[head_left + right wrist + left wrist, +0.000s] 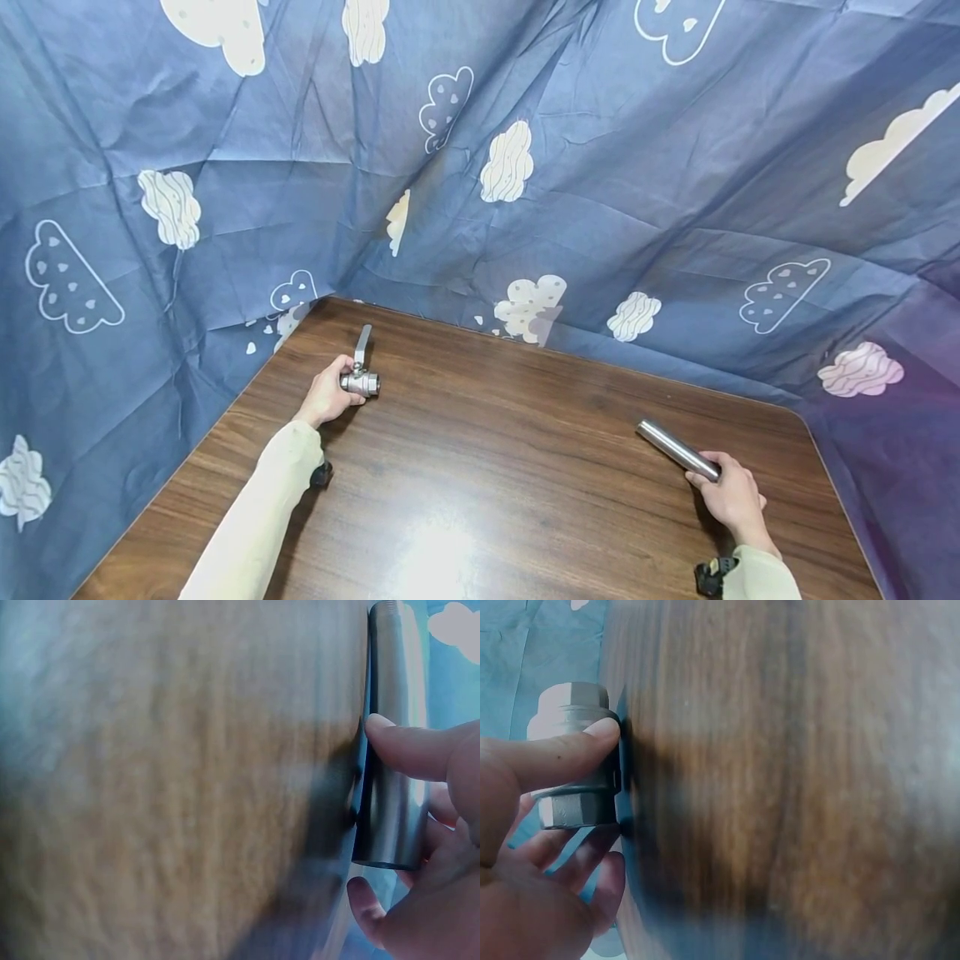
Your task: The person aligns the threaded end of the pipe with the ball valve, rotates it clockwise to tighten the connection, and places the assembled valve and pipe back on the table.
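At the far left of the wooden table, my left hand (pixel 330 394) grips a metal ball valve (pixel 363 383) by its body. The valve's flat lever handle (pixel 363 343) points away toward the back edge. In the left wrist view the thumb lies across the valve body (pixel 574 806), between its two hexagonal ends. Over on the right, my right hand (pixel 733 497) holds a shiny steel pipe (pixel 675 447) near its closer end. The right wrist view shows the thumb on the side of the pipe (pixel 394 825) and a threaded far end; other fingers are partly hidden behind it.
The brown wooden table (pixel 510 433) has a bright light reflection near its front. A blue cloth (pixel 585 208) printed with white clouds hangs along the back and left sides and also past the right edge. A dark strap device (pixel 716 575) sits on the right wrist.
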`<state>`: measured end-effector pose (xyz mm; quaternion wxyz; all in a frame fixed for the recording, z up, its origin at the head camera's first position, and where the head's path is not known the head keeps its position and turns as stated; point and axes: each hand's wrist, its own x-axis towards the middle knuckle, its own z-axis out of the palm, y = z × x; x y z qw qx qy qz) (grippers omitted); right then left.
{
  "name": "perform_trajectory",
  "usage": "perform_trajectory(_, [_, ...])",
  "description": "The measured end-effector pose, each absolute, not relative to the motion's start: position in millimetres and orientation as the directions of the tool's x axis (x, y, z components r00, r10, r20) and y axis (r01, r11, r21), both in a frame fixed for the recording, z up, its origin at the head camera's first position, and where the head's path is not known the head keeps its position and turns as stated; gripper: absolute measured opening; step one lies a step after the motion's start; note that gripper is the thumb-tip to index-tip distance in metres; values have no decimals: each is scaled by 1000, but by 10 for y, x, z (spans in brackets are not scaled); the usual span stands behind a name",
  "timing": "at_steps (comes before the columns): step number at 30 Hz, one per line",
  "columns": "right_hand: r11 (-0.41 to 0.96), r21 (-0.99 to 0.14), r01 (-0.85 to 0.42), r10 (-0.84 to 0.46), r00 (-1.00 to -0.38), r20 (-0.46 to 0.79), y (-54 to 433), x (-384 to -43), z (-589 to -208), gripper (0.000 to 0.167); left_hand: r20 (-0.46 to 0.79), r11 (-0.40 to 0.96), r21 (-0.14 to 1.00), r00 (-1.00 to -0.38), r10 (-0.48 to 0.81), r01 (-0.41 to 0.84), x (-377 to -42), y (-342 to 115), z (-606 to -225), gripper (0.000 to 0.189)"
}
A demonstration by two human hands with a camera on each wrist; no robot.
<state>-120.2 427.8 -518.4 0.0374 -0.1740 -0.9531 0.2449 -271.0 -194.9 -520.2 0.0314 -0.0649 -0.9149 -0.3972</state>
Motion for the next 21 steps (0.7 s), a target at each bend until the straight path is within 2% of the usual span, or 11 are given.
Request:
perform_trajectory(7, [808, -483, 338, 368, -929, -35, 4293, -1201, -5158, 47, 148, 659, 732, -984, 96, 175, -2737, -1955, -5223, 55])
perform_trajectory(21, [764, -532, 366, 403, -914, -49, 4268, -1206, -5144, 49, 163, 596, 787, -986, 47, 159, -2719, -1952, -5259, 51])
